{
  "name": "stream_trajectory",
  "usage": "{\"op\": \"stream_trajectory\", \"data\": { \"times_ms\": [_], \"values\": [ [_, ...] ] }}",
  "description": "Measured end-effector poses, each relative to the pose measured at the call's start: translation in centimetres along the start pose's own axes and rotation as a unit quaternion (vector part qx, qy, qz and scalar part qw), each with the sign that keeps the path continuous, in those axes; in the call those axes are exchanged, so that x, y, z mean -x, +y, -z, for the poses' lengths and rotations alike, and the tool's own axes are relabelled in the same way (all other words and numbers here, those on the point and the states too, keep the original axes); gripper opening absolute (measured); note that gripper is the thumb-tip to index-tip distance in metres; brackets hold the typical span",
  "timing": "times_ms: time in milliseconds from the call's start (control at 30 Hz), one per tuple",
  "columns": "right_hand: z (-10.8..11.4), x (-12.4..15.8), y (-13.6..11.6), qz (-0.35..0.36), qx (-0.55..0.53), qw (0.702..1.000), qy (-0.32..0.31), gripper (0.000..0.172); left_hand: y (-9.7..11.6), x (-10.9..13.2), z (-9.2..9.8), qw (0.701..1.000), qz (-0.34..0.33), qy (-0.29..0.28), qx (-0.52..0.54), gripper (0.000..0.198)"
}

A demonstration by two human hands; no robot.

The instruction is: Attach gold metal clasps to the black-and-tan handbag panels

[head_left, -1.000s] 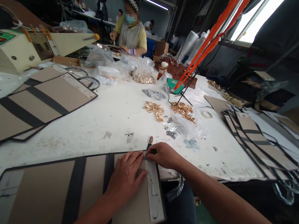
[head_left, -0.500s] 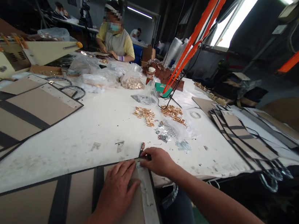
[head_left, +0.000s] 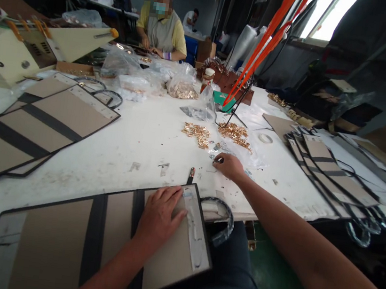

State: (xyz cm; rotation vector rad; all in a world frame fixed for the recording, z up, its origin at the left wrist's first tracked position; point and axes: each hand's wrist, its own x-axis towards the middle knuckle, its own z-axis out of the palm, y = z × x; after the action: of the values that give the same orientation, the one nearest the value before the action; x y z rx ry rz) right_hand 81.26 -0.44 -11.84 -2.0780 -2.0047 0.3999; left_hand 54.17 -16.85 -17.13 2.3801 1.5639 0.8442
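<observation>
A flat beige bag panel [head_left: 118, 229] with dark edging and dark cross bands lies in front of me, partly over the table edge and my lap. My left hand [head_left: 161, 211] rests flat on it, fingers stretched out, near a pale strip [head_left: 194, 230] along its right end. A dark tab with a coppery metal end [head_left: 191, 175] sticks out from its far edge, and a plastic-wrapped loop handle [head_left: 228, 215] from its right side. My right hand [head_left: 229, 166] is closed in a pinch beside small silvery metal plates [head_left: 215, 151]; what its fingertips hold is too small to make out.
Piles of gold-coloured metal fittings [head_left: 233, 133] lie beyond my right hand. More panels are stacked at left [head_left: 54, 117] and right [head_left: 322, 161]. Orange straps [head_left: 263, 44] hang over the table. A cream machine [head_left: 19, 60] stands at left; a co-worker [head_left: 164, 27] sits opposite.
My right hand has moved from the panel's far right corner out to the metal plates. The left hand stays on the panel. The loop handle now shows, and the view has shifted.
</observation>
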Motion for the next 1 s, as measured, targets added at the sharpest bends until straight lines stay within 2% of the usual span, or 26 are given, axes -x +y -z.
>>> {"op": "stream_trajectory", "data": {
  "times_ms": [100,200,233,300,400,467,633,767,1000],
  "values": [
    [0.7,0.9,-0.3,0.021,-0.028,0.999,0.019,0.020,0.3,-0.2,0.2,1.000,0.003,-0.008,0.001,0.049],
    [2.1,3.0,-1.0,0.048,-0.060,0.997,0.015,0.019,0.5,-0.2,0.4,1.000,-0.001,-0.010,-0.001,0.048],
    [2.5,4.1,-1.4,0.058,-0.081,0.995,-0.008,0.019,0.5,-0.2,0.4,1.000,-0.002,-0.010,-0.002,0.048],
    [3.2,6.7,-2.3,0.083,-0.145,0.982,-0.092,0.022,0.6,-0.2,0.4,1.000,-0.002,-0.013,-0.004,0.049],
    [2.9,10.8,-3.8,0.130,-0.210,0.939,-0.239,0.024,0.7,-0.2,0.4,1.000,0.002,-0.016,-0.003,0.051],
    [2.0,13.0,-4.7,0.157,-0.186,0.930,-0.275,0.021,0.8,-0.2,0.5,1.000,0.003,-0.014,0.000,0.050],
    [0.1,14.7,-5.8,0.161,-0.119,0.945,-0.257,0.018,0.9,-0.1,0.5,1.000,-0.003,-0.008,0.004,0.049],
    [-0.3,14.6,-6.0,0.161,-0.079,0.953,-0.244,0.016,0.9,0.0,0.5,1.000,-0.004,-0.003,0.003,0.051],
    [-0.7,15.4,-5.9,0.177,-0.007,0.967,-0.185,0.015,0.8,0.1,0.4,1.000,-0.005,-0.003,0.006,0.051]
  ]
}}
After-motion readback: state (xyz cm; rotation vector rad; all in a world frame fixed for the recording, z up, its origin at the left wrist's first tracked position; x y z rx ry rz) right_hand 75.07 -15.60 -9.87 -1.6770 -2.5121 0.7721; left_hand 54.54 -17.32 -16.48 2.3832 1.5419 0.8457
